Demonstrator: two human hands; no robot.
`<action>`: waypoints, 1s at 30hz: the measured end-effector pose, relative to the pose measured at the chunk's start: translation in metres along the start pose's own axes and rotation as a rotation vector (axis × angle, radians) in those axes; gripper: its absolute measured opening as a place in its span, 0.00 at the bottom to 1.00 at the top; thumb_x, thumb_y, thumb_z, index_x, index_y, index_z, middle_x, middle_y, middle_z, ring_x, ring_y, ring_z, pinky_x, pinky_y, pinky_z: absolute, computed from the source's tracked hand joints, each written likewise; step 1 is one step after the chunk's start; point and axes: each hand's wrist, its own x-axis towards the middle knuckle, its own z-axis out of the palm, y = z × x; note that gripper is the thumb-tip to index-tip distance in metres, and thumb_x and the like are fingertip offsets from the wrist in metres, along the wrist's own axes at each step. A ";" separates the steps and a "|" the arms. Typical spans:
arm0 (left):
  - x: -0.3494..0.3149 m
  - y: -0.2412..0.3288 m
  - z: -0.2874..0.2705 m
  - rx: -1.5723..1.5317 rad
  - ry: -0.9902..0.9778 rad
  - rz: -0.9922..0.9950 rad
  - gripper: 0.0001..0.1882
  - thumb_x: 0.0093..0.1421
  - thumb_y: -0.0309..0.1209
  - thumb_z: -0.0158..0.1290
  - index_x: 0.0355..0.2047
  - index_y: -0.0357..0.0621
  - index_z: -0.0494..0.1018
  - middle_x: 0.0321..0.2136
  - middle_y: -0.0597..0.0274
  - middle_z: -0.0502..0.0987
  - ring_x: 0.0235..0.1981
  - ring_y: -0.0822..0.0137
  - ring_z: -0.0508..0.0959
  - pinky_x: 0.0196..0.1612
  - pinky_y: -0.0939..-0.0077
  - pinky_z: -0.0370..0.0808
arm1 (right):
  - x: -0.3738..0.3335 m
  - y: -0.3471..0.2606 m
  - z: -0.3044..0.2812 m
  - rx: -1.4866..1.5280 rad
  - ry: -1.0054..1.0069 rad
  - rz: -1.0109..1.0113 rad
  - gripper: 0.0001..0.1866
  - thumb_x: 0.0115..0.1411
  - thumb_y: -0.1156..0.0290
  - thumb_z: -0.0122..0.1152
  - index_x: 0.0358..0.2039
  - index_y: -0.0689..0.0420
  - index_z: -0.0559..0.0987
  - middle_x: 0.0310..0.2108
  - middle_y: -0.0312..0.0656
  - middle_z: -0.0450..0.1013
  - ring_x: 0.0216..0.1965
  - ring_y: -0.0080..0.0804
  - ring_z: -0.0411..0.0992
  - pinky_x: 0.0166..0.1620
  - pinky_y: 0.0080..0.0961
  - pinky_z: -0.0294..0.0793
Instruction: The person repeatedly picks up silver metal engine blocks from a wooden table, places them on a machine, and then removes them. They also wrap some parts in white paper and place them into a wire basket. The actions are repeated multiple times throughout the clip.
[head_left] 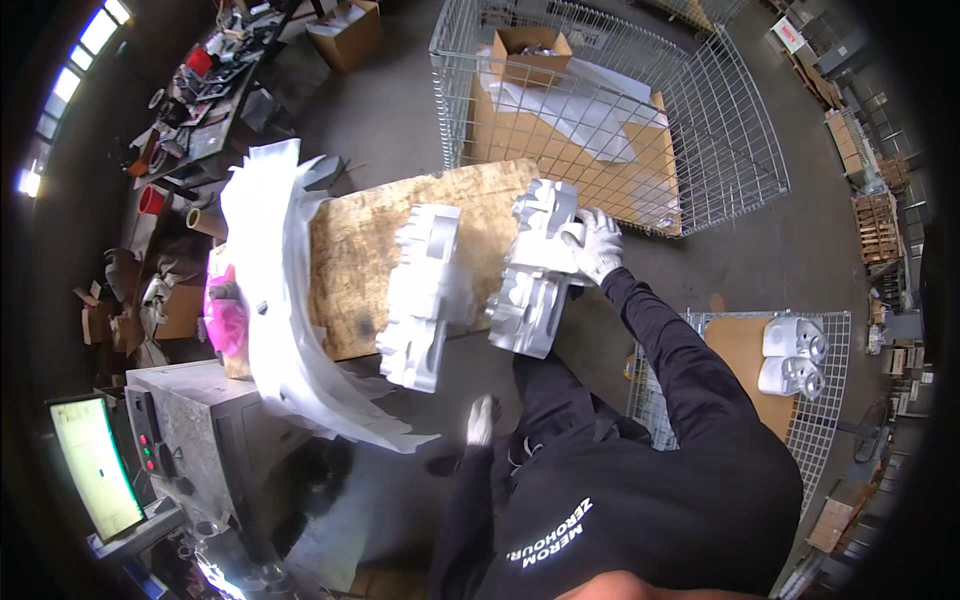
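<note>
Your right hand (600,245) touches the silver casting (525,300), apparently to steady it by the wooden board (480,215); finger closure cannot be told. Second casting (420,290): left of those fingers. Your left hand (483,422): empty, finger curl unclear

Gloved right hand (600,246) forward, left hand (482,421) low.
</note>
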 end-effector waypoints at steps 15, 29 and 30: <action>0.156 -0.021 0.157 0.053 0.308 -0.109 0.28 0.67 0.53 0.43 0.49 0.38 0.68 0.39 0.55 0.75 0.33 0.58 0.77 0.37 0.61 0.77 | 0.081 0.052 0.001 0.259 -0.826 0.119 0.33 0.62 0.40 0.50 0.42 0.62 0.82 0.35 0.58 0.78 0.42 0.54 0.77 0.48 0.42 0.75; 0.134 -0.038 0.194 -0.015 0.080 -0.246 0.34 0.67 0.46 0.49 0.64 0.36 0.56 0.57 0.48 0.68 0.51 0.55 0.74 0.52 0.60 0.75 | 0.069 0.100 0.002 0.121 -0.704 0.304 0.37 0.59 0.41 0.56 0.44 0.69 0.80 0.43 0.61 0.77 0.48 0.51 0.76 0.53 0.36 0.72; 0.134 -0.028 0.195 -0.476 0.085 -0.372 0.32 0.67 0.45 0.48 0.64 0.37 0.56 0.57 0.49 0.67 0.52 0.56 0.74 0.52 0.61 0.75 | 0.068 0.100 0.003 0.116 -0.690 0.295 0.37 0.59 0.42 0.57 0.44 0.71 0.79 0.43 0.62 0.77 0.48 0.50 0.76 0.52 0.35 0.72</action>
